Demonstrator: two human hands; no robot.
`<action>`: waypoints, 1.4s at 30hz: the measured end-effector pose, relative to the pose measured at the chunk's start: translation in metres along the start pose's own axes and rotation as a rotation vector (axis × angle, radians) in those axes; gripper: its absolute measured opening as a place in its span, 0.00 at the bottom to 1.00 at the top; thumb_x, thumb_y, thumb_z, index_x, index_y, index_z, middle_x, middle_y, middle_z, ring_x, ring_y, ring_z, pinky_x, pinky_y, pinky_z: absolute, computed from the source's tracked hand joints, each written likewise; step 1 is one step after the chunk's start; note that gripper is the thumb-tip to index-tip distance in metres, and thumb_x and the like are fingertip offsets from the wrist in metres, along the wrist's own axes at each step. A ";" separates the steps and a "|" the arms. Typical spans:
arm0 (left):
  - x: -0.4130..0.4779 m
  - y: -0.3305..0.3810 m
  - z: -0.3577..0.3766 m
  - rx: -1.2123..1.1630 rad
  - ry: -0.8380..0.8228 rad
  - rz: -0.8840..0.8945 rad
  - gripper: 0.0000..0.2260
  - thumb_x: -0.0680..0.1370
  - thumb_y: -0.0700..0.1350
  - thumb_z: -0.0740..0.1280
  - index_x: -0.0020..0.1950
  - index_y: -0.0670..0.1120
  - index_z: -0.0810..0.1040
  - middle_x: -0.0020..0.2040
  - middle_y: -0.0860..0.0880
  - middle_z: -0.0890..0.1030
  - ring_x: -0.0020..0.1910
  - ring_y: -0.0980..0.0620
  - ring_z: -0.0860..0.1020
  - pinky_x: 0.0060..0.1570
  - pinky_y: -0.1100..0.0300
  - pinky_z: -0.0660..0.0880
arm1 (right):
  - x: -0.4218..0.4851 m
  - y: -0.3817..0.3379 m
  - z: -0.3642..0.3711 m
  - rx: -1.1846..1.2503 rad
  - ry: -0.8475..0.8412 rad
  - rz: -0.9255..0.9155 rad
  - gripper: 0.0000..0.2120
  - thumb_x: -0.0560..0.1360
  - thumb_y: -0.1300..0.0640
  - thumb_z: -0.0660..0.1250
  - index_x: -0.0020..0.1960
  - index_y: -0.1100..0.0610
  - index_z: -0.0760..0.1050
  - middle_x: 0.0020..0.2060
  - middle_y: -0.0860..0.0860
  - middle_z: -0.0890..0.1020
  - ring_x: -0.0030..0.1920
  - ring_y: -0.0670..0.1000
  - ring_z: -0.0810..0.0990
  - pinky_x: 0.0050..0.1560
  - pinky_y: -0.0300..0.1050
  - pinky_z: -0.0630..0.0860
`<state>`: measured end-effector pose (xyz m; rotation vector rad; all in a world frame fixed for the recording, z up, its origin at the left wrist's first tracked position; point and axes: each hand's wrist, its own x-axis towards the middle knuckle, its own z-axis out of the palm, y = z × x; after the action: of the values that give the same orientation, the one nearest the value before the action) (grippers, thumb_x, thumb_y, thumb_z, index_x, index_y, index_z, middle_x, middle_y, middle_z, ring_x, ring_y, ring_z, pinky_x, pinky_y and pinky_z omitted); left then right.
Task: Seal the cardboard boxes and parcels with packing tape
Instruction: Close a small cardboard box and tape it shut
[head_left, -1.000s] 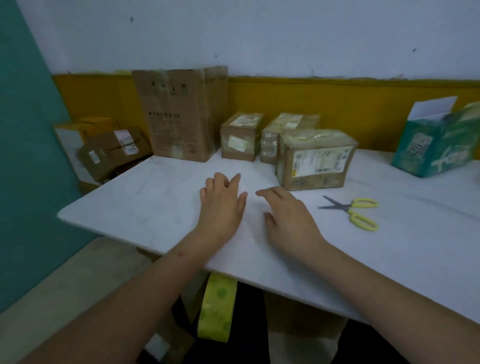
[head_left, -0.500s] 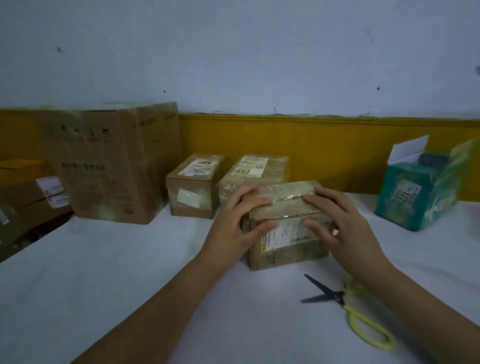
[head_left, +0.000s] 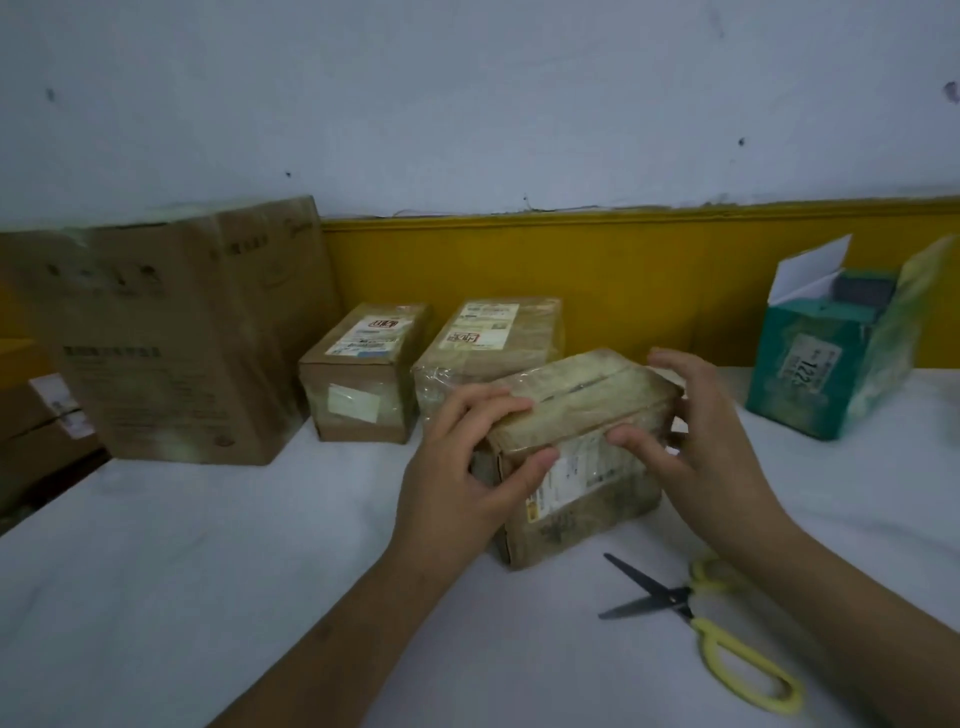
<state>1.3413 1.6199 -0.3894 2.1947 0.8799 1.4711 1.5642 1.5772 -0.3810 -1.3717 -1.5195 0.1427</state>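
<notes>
The small brown cardboard parcel (head_left: 587, 410) with a white label is at the middle of the white table (head_left: 208, 571), one corner turned toward the person. The left hand (head_left: 467, 478) pinches its 9 o'clock end and the right hand (head_left: 701, 441) curls around its 3 o'clock end, probably to turn it and check the top seam. The yellow-handled scissors (head_left: 691, 608) lie open at 5 o'clock, near for cutting; no tape roll is visible.
</notes>
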 end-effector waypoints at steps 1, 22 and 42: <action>-0.002 0.005 0.002 -0.013 0.018 -0.015 0.25 0.73 0.62 0.70 0.68 0.56 0.75 0.67 0.58 0.68 0.70 0.56 0.69 0.61 0.53 0.76 | 0.001 -0.001 -0.002 0.079 0.043 0.083 0.39 0.66 0.35 0.68 0.72 0.47 0.62 0.64 0.40 0.68 0.61 0.44 0.73 0.57 0.45 0.76; 0.072 0.083 0.100 0.075 0.121 -0.141 0.30 0.68 0.66 0.72 0.68 0.61 0.71 0.72 0.49 0.61 0.68 0.51 0.69 0.58 0.62 0.72 | 0.026 0.003 -0.035 0.406 -0.015 0.235 0.22 0.82 0.41 0.44 0.76 0.39 0.55 0.63 0.26 0.65 0.65 0.27 0.66 0.61 0.24 0.65; 0.079 0.025 0.166 -0.141 0.166 -0.568 0.17 0.84 0.57 0.54 0.58 0.47 0.75 0.53 0.49 0.80 0.57 0.47 0.78 0.47 0.60 0.69 | 0.023 0.075 -0.030 -0.012 0.023 0.244 0.37 0.80 0.50 0.63 0.81 0.49 0.44 0.74 0.45 0.66 0.70 0.47 0.68 0.64 0.37 0.65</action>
<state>1.5220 1.6622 -0.3858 1.5549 1.2784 1.3810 1.6402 1.6047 -0.4039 -1.5603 -1.3315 0.2687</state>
